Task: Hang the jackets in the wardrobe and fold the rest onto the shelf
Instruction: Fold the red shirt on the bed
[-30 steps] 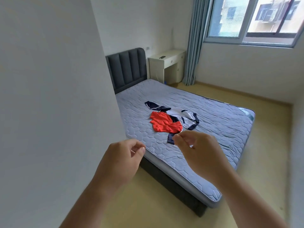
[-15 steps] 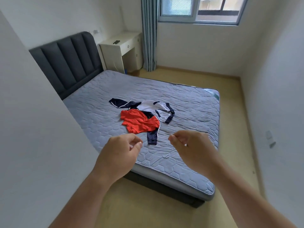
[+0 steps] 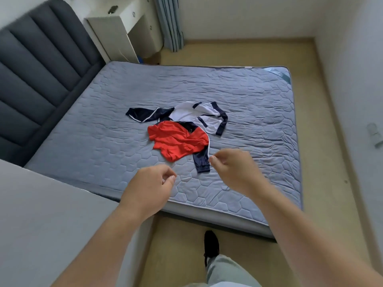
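Observation:
A navy and white jacket [image 3: 196, 117] lies crumpled in the middle of the grey quilted mattress [image 3: 103, 146], with a red garment [image 3: 176, 141] on top of its near part. One navy sleeve reaches toward me. My left hand [image 3: 149, 189] hovers over the mattress's near edge, fingers loosely curled, holding nothing. My right hand [image 3: 234, 168] hangs just right of the sleeve cuff, fingers loosely curled and empty. Neither hand touches the clothes.
A dark padded headboard [image 3: 41, 65] stands at the left. A white desk [image 3: 124, 27] and a blue-grey curtain [image 3: 170, 21] are at the back. A white wall corner [image 3: 51, 224] juts in at my near left. My foot in a black shoe [image 3: 211, 245] stands on the beige floor.
I have walked closer to the bed and tilted my view down. Both hands have stayed in front of me, now over the mattress's near edge, close to the clothes.

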